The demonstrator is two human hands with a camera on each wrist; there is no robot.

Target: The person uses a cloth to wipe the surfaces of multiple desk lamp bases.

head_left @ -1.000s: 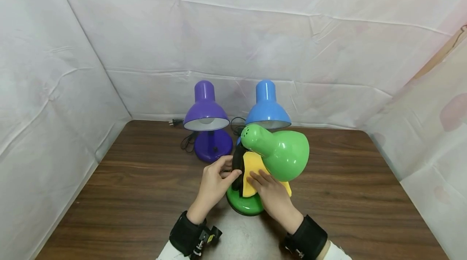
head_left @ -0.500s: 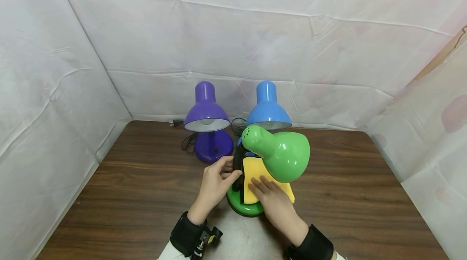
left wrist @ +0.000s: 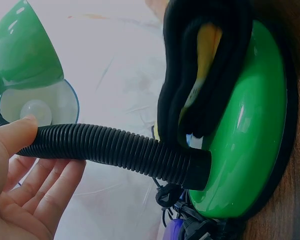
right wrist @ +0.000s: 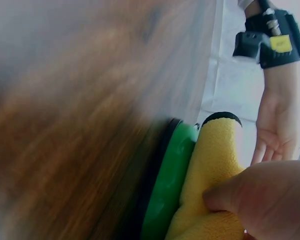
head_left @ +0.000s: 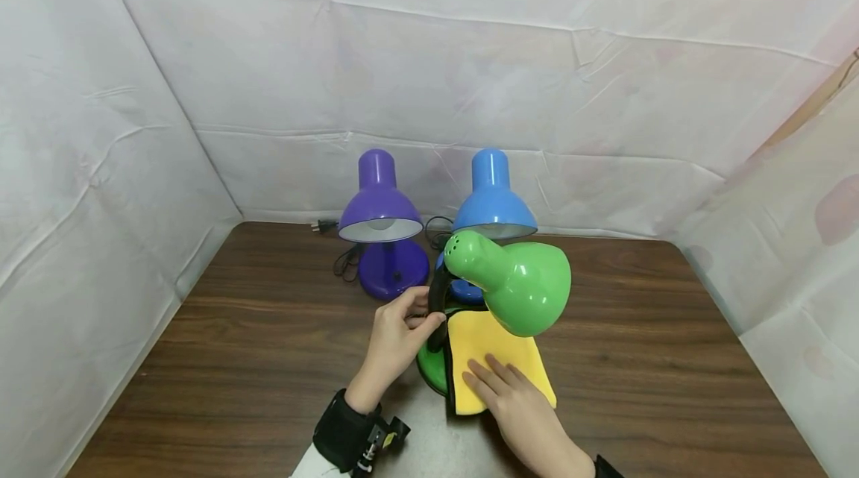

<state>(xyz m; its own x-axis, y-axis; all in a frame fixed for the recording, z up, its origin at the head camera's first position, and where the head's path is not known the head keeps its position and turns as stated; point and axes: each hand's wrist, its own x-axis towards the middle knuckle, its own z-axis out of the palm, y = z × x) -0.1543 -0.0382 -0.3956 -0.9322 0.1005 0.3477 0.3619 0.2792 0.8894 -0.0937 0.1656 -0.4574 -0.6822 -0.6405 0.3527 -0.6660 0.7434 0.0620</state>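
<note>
A green desk lamp [head_left: 533, 288] stands at the middle of the table, its shade tilted to the right over its base. My left hand [head_left: 396, 332] grips the lamp's black ribbed gooseneck [left wrist: 110, 147] between thumb and fingers. Spread over the round green base [left wrist: 250, 115] is a folded yellow cloth [head_left: 486, 332] with black edging, covering most of it and hanging past its front. My right hand [head_left: 520, 407] presses down on the cloth with its fingers straight. In the right wrist view, the thumb [right wrist: 225, 195] lies against the cloth's yellow side, close to the green rim.
Behind stand a purple desk lamp [head_left: 380, 202] and a blue desk lamp [head_left: 493, 206]. Black cords and a plug [head_left: 325, 225] lie near them. White sheeting [head_left: 429, 75] walls the wooden table [head_left: 268, 359] at the back and sides.
My right hand has slid toward the front, drawing the cloth over the green base, so the base's back edge and the blue lamp's base show. The left hand stays in place on the gooseneck.
</note>
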